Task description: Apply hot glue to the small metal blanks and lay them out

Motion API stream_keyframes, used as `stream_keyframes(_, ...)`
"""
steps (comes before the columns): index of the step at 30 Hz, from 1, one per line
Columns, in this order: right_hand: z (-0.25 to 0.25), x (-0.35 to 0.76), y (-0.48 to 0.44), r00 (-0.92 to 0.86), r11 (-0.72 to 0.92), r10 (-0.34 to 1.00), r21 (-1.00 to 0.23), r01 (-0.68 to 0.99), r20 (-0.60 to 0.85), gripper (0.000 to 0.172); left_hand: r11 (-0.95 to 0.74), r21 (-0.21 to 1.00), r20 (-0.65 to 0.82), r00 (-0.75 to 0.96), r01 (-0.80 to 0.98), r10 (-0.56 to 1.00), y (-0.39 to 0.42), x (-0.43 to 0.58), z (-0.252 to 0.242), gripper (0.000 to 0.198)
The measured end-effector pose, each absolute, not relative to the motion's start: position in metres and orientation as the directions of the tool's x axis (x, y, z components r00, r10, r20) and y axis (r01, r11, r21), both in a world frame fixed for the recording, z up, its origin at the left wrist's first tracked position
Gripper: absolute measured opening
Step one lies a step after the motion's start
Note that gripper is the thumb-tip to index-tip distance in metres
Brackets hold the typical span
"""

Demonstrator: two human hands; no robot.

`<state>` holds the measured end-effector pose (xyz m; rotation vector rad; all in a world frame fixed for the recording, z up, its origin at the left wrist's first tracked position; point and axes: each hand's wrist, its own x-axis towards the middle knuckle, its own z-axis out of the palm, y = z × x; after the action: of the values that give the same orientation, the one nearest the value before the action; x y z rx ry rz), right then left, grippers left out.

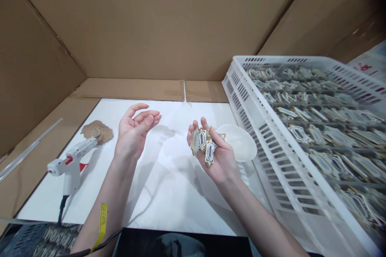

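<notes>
Palm up, my right hand [221, 160] has its fingers curled around several small ornate plaques [210, 151]. The plaques have scalloped edges, white filigree borders and golden-tan sides. My left hand [134, 130] hovers over the white board, to the left of the plaques and apart from them. Its fingers are loosely bent, the index finger stands off from the others, and I see nothing in it. A round whitish dish [243, 144] lies just behind and right of my right hand, partly covered by it.
A white plastic crate [259, 128] holding rows of similar plaques stands at the right. On the left, a white glue gun [72, 164] points at a brown patch [98, 131]. Cardboard walls [157, 24] enclose the white board [181, 196]. A dark bin [30, 239] sits lower left.
</notes>
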<state>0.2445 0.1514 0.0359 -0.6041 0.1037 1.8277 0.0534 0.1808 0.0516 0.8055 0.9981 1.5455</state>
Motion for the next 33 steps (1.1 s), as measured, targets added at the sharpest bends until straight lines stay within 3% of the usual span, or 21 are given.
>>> stream_keyframes(16, 0.0379, 0.2440, 0.1517, -0.214, -0.350, 0.859, -0.230, -0.908, -0.466, 0.023, -0.133, 0.920, 0.067, -0.187, -0.368, 0.980, 0.1824, 0.0511, 0.0481, 0.048)
stream_keyframes(33, 0.0336, 0.2450, 0.1508, -0.235, -0.357, 0.883, -0.254, -0.899, -0.407, 0.020, -0.083, 0.933, 0.025, -0.169, -0.350, 0.985, 0.1804, 0.0520, 0.0496, 0.055)
